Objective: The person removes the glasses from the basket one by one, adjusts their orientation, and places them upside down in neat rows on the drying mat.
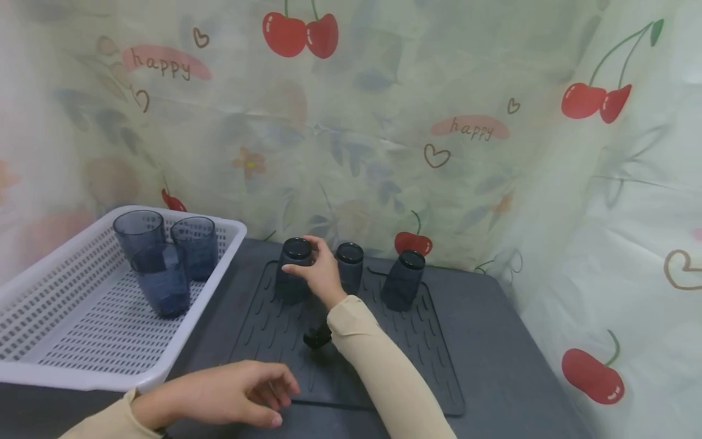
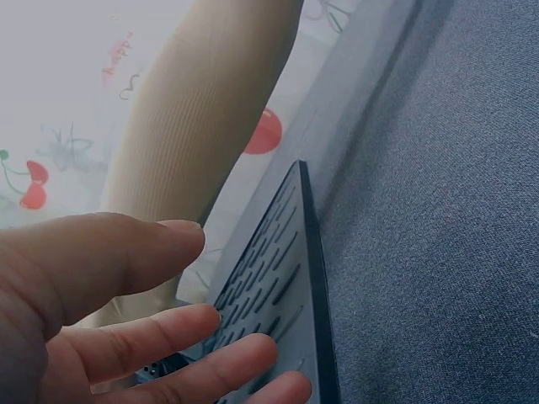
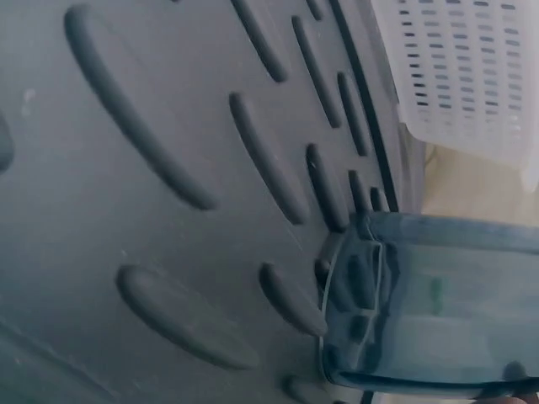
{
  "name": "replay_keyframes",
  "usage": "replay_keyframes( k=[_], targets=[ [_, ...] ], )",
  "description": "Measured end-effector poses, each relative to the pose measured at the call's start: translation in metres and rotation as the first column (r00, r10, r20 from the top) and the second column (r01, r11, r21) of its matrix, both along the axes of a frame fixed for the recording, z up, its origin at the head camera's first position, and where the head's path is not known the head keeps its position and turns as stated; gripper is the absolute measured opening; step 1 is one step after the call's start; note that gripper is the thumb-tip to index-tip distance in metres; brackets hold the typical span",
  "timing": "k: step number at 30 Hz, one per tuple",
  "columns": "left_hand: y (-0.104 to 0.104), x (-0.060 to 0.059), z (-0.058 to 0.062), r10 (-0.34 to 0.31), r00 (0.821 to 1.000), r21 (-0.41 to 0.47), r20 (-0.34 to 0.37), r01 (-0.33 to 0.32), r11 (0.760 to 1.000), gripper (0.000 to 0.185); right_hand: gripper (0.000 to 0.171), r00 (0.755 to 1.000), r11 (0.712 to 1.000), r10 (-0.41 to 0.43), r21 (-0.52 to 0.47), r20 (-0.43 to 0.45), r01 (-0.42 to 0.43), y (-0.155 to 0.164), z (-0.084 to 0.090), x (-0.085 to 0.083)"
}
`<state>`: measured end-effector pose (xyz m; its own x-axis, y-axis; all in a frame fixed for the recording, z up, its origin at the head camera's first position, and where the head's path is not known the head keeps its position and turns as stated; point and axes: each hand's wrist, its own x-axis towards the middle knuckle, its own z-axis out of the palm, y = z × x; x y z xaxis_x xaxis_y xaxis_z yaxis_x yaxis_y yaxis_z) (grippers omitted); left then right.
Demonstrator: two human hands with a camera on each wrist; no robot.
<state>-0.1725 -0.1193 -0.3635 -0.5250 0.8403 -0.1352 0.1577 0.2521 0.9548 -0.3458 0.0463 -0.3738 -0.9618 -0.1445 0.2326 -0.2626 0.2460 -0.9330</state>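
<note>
My right hand (image 1: pixel 301 259) grips the leftmost of three dark blue cups (image 1: pixel 286 286) standing mouth down on a black ribbed mat (image 1: pixel 417 347). In the right wrist view that cup (image 3: pixel 421 303) shows close up with its rim at the mat (image 3: pixel 168 168). The other two inverted cups (image 1: pixel 350 265) (image 1: pixel 403 280) stand to its right, untouched. My left hand (image 1: pixel 274 396) rests at the mat's front left edge with relaxed fingers (image 2: pixel 168 353) and holds nothing.
A white slotted basket (image 1: pixel 82 378) sits on the left of the dark table (image 1: pixel 493 341), holding three upright blue cups (image 1: pixel 161 280). A cherry-print curtain (image 1: pixel 439 122) closes off the back and right side. The basket's corner (image 3: pixel 472 76) lies close beside the mat.
</note>
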Motion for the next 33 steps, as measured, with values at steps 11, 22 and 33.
replay_keyframes(
  k=[11, 22, 33],
  targets=[
    [-0.001, 0.002, -0.004, -0.001, 0.999, 0.004, -0.032, 0.001, 1.000, 0.030, 0.072, 1.000, 0.999, 0.006, 0.046, 0.019, -0.007, -0.003, 0.002, 0.003],
    [-0.001, 0.003, 0.008, 0.021, 0.999, -0.019, -0.039, -0.022, 1.000, 0.030, 0.073, 1.000, 1.000, 0.000, 0.031, 0.012, 0.000, -0.003, -0.001, 0.002],
    [-0.005, 0.007, 0.052, 0.085, 0.979, -0.061, -0.188, -0.098, 0.993, 0.028, 0.072, 1.000, 0.999, -0.007, 0.043, 0.009, 0.006, 0.001, -0.001, 0.000]
  ],
)
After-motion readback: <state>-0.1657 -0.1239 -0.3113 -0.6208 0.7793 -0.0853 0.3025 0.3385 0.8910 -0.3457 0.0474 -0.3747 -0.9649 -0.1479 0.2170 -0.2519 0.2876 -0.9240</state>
